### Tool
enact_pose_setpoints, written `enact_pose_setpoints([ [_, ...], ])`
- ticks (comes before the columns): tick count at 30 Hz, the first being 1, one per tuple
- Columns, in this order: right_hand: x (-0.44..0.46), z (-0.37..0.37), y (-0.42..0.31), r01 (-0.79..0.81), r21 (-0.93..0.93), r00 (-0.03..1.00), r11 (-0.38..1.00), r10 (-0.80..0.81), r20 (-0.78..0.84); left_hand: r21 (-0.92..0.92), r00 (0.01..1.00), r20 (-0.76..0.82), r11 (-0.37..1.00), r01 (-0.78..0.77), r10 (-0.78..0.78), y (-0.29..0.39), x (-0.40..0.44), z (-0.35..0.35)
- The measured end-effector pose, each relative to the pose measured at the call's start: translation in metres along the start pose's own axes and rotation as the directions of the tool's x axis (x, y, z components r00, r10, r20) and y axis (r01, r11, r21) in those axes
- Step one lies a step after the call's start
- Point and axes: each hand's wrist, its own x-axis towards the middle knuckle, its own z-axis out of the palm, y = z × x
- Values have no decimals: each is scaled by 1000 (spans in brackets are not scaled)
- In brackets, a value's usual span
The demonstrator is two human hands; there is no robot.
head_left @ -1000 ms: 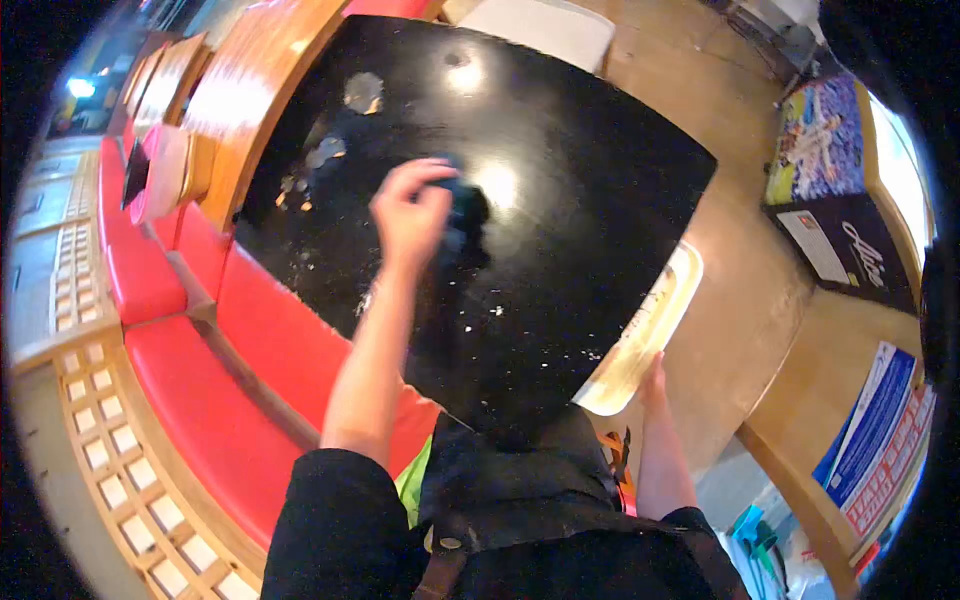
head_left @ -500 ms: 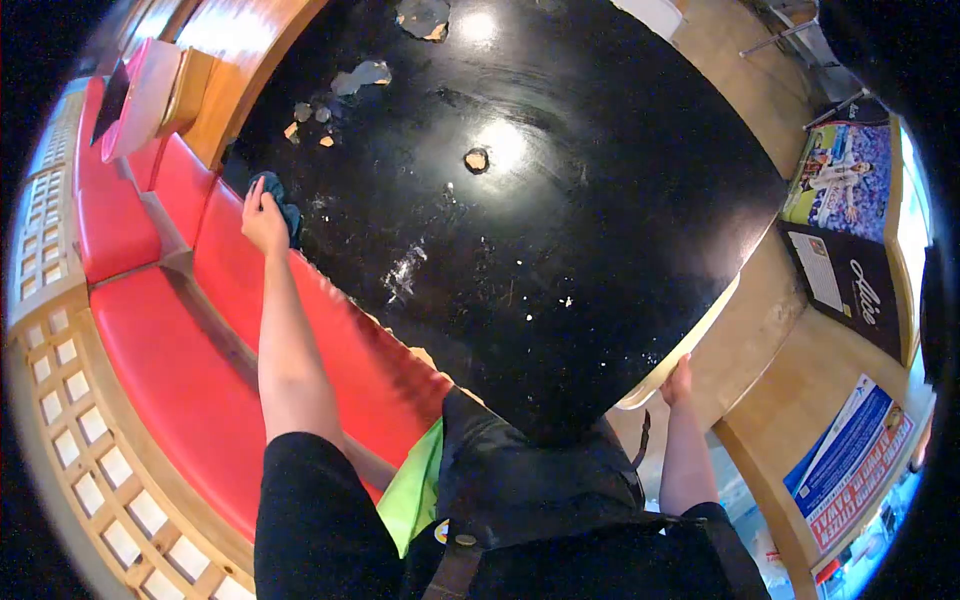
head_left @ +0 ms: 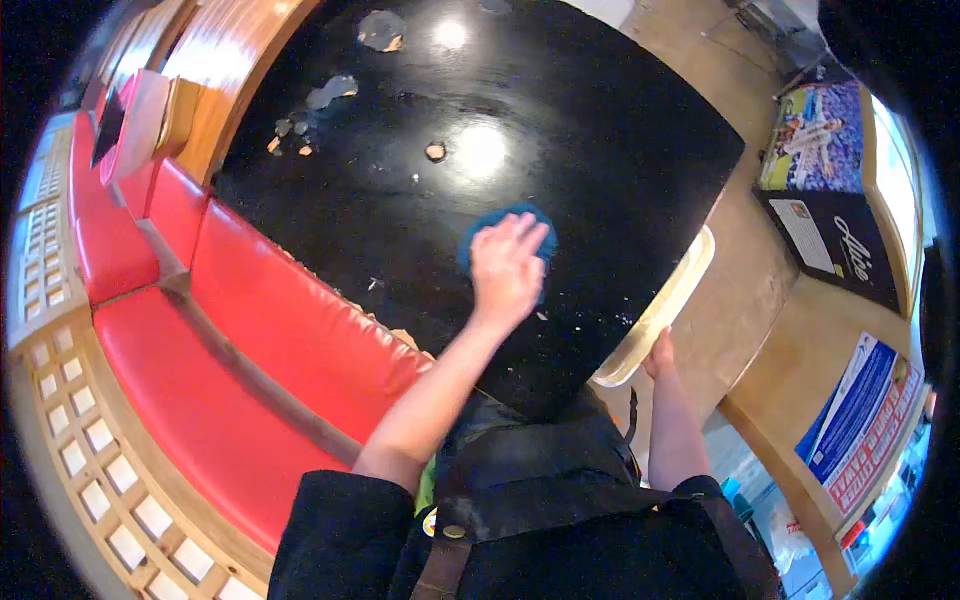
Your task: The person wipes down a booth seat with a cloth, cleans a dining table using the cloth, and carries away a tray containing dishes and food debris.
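My left hand (head_left: 505, 275) presses a dark teal cloth (head_left: 548, 235) onto the black tabletop (head_left: 610, 140), fingers over it. The surface looks glossy, with several chipped patches (head_left: 333, 92) at the far left and a small worn spot (head_left: 436, 152) near the middle. White crumbs (head_left: 626, 321) lie by the right edge and a few below the cloth. At that edge my right hand (head_left: 661, 356) grips the outer side of a shallow cream tray (head_left: 668, 300), which sits against the table's edge. Part of the tray is hidden under the table.
Red padded bench seating (head_left: 290, 290) runs along the left, beside a wooden lattice (head_left: 110, 460). On the right stand a wooden counter (head_left: 770, 370) with a printed notice (head_left: 850, 410) and a board with a sports picture (head_left: 815, 140). A green cloth hangs at my waist.
My left hand has swept the cloth from the table's left edge to the near middle. White smears and crumbs there are mostly gone. The tray shows more beside the edge, still held.
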Motion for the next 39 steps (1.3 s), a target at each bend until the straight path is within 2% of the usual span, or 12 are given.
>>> enact_pose_setpoints([
  [6, -12, -4, 3, 105, -37, 970, 994, -94, 226, -317, 976, 110, 937, -146, 189, 102, -10, 75],
  [8, -23, 12, -9, 7, -115, 1000, 993, -4, 21, -430, 970, 120, 892, -142, 212, 116, -8, 88],
  [11, -30, 23, -13, 19, -35, 999, 999, -18, 37, -659, 963, 194, 752, -15, 189, 121, 7, 81],
  [13, -31, 20, -8, 60, 18, 992, 998, -62, 113, -797, 976, 212, 572, 197, -41, 114, 27, 51],
  [19, -29, 23, -13, -36, 38, 999, 999, 36, -1, -690, 909, -22, 664, 287, -415, -52, 67, -94],
  [22, -13, 8, -6, -27, -5, 1000, 1000, 27, -6, -632, 766, -194, 675, 381, -613, -170, 62, -166],
  [24, -14, 5, -6, -45, -34, 998, 998, 44, -42, -755, 782, -172, 590, 286, -599, -232, 55, -195],
  [26, -19, 11, -9, -68, -57, 995, 996, 64, -80, -398, 839, -258, 844, 360, -480, -284, 34, -195],
  [27, -20, 11, -7, -39, -42, 997, 998, 36, -68, -115, 897, -296, 944, 309, -329, -286, 31, -188],
  [32, -33, 26, -14, -26, -15, 996, 1000, 24, -86, 142, 913, -250, 921, 363, -322, -242, 16, -160],
  [34, -30, 31, -12, -6, 7, 1000, 1000, 6, -22, 136, 962, -213, 970, 204, -172, -225, -8, -143],
  [39, -3, -1, 8, 82, -6, 996, 997, -82, 36, 114, 979, -113, 977, 181, -168, -100, -68, -90],
])
